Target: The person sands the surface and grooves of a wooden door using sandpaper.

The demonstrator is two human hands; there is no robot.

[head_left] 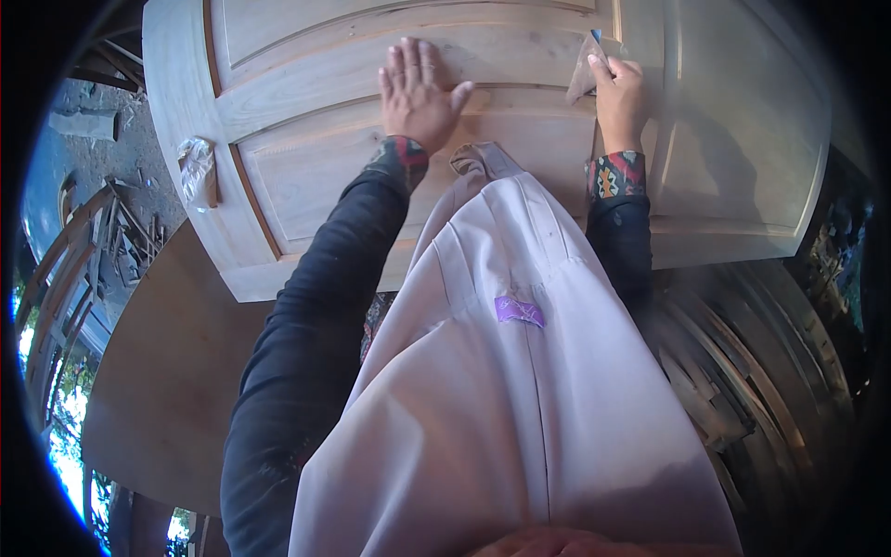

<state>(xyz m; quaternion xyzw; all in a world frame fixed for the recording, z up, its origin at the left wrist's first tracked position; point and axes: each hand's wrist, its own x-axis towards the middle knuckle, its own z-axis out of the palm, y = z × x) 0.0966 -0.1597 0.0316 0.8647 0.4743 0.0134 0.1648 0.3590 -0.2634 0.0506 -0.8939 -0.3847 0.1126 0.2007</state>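
While a pale cloth with a purple patch hangs across the near edge of the panelled wooden door and hides part of it from view, other timber lies around that door. To its left, a broad brown board with a curved edge sits at the near corner, with scrap wood and a grey block on the ground farther out; on the near right side of the door, long wooden pieces lie in shadow. A crumpled clear plastic bag rests on the door's left side; something brownish shows in it, though what it is cannot be told. The person's left hand lies flat near the middle of the door, palm down, thumb stretched wide from the fingers. The right hand, toward the door's right side, is closed narrowly, pinching a brown folded sheet between thumb and fingers at the door's surface.
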